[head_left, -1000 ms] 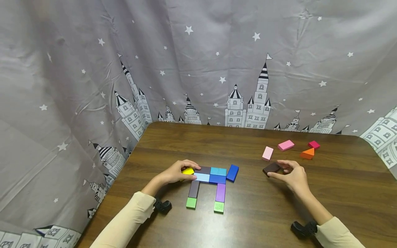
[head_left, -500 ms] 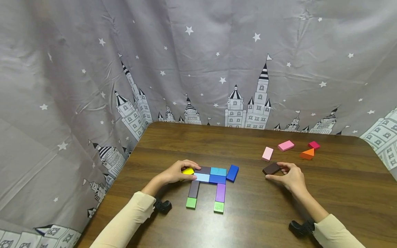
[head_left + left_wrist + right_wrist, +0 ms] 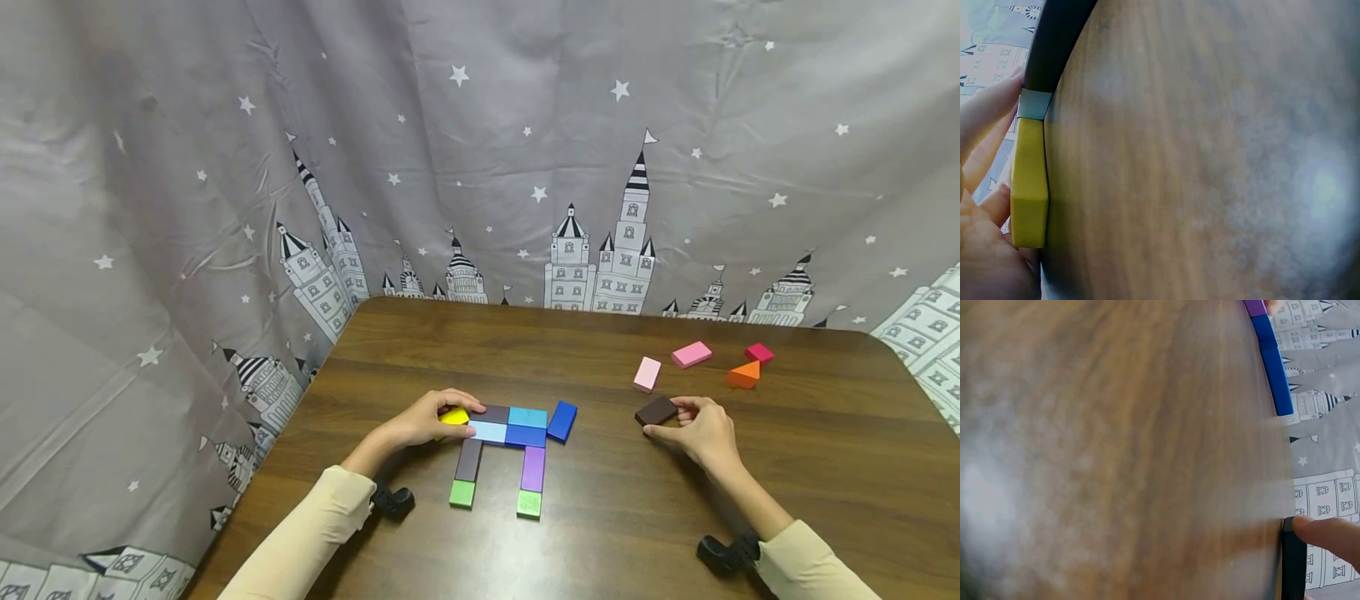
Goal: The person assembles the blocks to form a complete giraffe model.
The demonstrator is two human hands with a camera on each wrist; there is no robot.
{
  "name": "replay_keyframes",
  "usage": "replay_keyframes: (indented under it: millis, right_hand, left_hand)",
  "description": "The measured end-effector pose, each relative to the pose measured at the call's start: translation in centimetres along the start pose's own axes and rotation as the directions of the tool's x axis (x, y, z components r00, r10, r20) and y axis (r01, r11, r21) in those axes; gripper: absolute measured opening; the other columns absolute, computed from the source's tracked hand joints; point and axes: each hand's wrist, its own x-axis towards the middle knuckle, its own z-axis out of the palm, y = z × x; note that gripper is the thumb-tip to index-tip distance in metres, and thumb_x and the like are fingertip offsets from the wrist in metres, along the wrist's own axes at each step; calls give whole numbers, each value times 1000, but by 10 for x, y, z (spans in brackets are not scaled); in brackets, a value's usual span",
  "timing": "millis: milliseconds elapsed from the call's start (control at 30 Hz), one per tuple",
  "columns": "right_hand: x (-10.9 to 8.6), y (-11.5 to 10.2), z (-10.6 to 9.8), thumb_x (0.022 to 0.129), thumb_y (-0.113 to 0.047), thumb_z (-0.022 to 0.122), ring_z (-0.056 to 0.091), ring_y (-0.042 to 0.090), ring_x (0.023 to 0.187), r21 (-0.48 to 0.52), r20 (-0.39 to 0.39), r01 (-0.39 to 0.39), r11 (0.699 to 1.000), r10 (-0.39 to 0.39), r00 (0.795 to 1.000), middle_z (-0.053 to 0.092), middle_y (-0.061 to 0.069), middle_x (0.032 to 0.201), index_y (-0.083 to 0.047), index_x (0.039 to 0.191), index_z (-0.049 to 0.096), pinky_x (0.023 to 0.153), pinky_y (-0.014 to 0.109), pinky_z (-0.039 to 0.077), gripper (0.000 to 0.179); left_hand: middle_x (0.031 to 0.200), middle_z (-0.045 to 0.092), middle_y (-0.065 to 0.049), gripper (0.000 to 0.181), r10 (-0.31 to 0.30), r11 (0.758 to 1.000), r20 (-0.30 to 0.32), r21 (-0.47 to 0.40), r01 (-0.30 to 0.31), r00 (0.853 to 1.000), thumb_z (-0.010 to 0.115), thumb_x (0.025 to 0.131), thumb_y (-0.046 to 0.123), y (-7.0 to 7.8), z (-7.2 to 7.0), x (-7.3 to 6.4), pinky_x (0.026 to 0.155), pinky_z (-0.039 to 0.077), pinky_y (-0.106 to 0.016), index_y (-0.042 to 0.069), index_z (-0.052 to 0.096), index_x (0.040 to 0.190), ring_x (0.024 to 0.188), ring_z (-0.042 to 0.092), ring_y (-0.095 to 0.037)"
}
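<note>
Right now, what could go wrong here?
The left hand grips the yellow block right beside the light blue block; a slip could skew both.
The light pink block lies just beyond the dark brown block in the right hand; a forward push might knock it.
The slanted blue block sticks out on the side facing the right hand; it could be bumped if the dark brown block travels left.

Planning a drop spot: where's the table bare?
Bare: table between the purple block and right hand with its dark block; the back strip between the curtain and teal block. Crowded: around the left hand, at the yellow block; back right, among pink blocks, orange block and red block.
</note>
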Motion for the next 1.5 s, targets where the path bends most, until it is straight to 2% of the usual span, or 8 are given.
replay_keyframes:
  millis: [233, 533, 667, 800, 967, 1200, 1367, 1500]
  right_hand:
    - [1, -3, -2, 65, -29, 95, 70, 26, 79, 27, 23, -21, 999, 20, 1000, 73, 18, 86, 12, 112, 67, 75, 40, 49, 68]
    - [5, -17, 3, 66, -27, 95, 66, 8, 75, 97, 46, -15, 995, 10, 999, 74, 11, 87, 8, 115, 67, 69, 19, 46, 66]
    - [11, -24, 7, 66, -26, 95, 67, 8, 74, 111, 50, -15, 994, 10, 999, 74, 11, 86, 8, 116, 67, 72, 20, 46, 67]
    - [17, -31, 13, 65, -25, 95, 70, 13, 77, 126, 59, -10, 992, 3, 998, 74, 12, 87, 7, 116, 68, 76, 25, 48, 66]
    - [23, -37, 20, 65, -22, 95, 73, 25, 86, 148, 74, 15, 989, -26, 997, 74, 17, 95, 7, 116, 68, 74, 22, 51, 64]
    - [29, -42, 28, 65, -22, 95, 72, 23, 83, 139, 94, 50, 989, -63, 994, 75, 14, 88, 6, 114, 69, 79, 33, 53, 62]
    - [33, -46, 34, 63, -23, 96, 66, 12, 75, 131, 109, 75, 989, -90, 990, 73, 7, 80, 5, 111, 71, 77, 33, 50, 62]
    - [36, -49, 39, 63, -21, 96, 69, 16, 78, 143, 136, 68, 987, -88, 987, 74, 10, 84, 6, 112, 70, 78, 34, 52, 61]
  left_hand:
    - [127, 64, -12, 35, 24, 1000, 7, 0, -24, 1000, 77, 89, 13, -7, -1, 0, 96, 44, -45, 4, 71, 122, 121, 54, -32]
    - [127, 64, -12, 35, 18, 1000, 6, 2, -18, 1000, 77, 89, 12, -8, -1, 1, 97, 44, -47, 4, 71, 122, 121, 54, -32]
    - [127, 63, -16, 35, 19, 1000, 0, 7, -19, 1000, 76, 88, 7, -6, 0, 0, 99, 43, -51, -1, 69, 122, 122, 53, -34]
    - [127, 62, -21, 34, 15, 1000, 4, -3, -15, 1000, 74, 88, 1, 5, -1, -2, 99, 41, -56, -6, 68, 121, 122, 52, -39]
    - [126, 61, -24, 33, 6, 1000, 14, -18, -6, 1000, 73, 88, -1, 24, -4, -5, 98, 42, -57, -7, 67, 120, 121, 52, -41]
    - [128, 63, -13, 34, 26, 1000, 5, 3, -26, 1000, 76, 89, 10, -2, -2, 0, 99, 43, -48, 2, 70, 122, 122, 53, -33]
    - [128, 64, -8, 35, 28, 999, 15, 24, -28, 1000, 77, 89, 15, -6, -3, 0, 99, 44, -40, 6, 71, 122, 122, 54, -28]
    - [128, 64, -8, 35, 28, 999, 14, 28, -29, 999, 77, 89, 16, -9, -2, 1, 98, 44, -39, 7, 71, 122, 122, 54, -27]
